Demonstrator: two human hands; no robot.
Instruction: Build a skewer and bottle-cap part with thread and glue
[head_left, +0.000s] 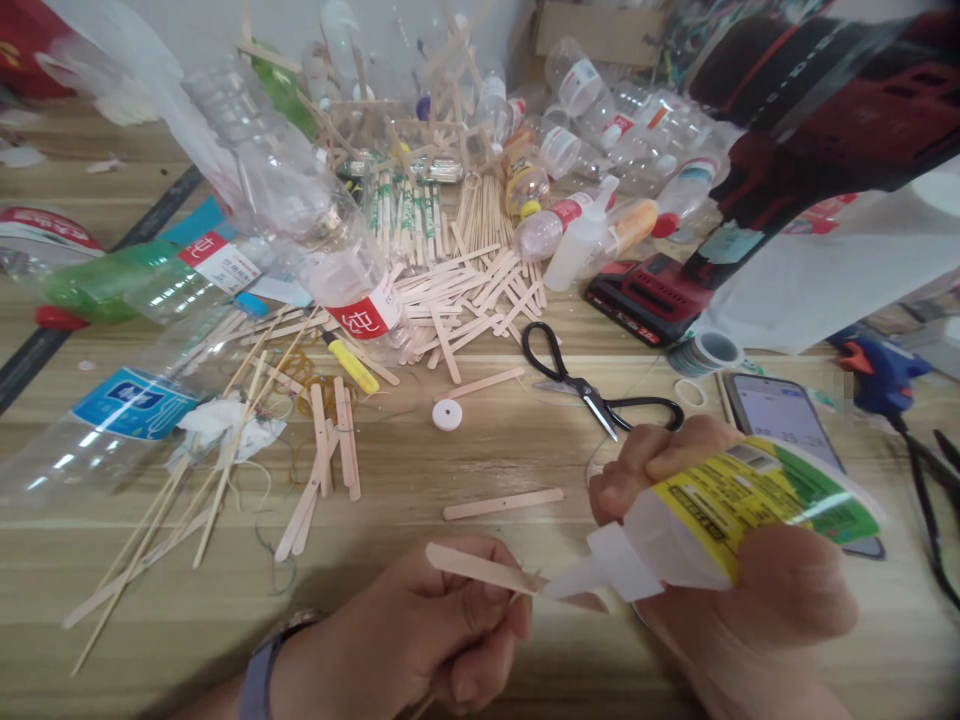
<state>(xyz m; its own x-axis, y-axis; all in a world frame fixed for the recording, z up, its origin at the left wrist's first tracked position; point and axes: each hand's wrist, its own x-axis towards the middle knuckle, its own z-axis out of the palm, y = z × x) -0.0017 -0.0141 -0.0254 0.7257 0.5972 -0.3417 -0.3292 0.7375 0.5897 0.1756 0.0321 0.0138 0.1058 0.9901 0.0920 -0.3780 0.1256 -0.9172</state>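
Observation:
Between the fingers of my left hand (457,630) is a flat wooden craft stick (476,568), its free end pointing left. My right hand (780,610) is wrapped round a glue bottle (720,515) with a yellow and green label, tipped so its white nozzle (574,578) points left. The nozzle tip is at the middle of the stick, by a small hole or rough spot; whether glue comes out I cannot tell. Just beyond my hands, another craft stick (502,503) lies on the wooden table (390,620).
Black-handled scissors (592,395), a white disc (447,415) and a phone (780,410) lie ahead. A red cordless drill (750,200) stands at right, near a blue glue gun (881,375). Piled craft sticks (469,300), skewers (172,490) and plastic bottles (360,290) cover the back and left.

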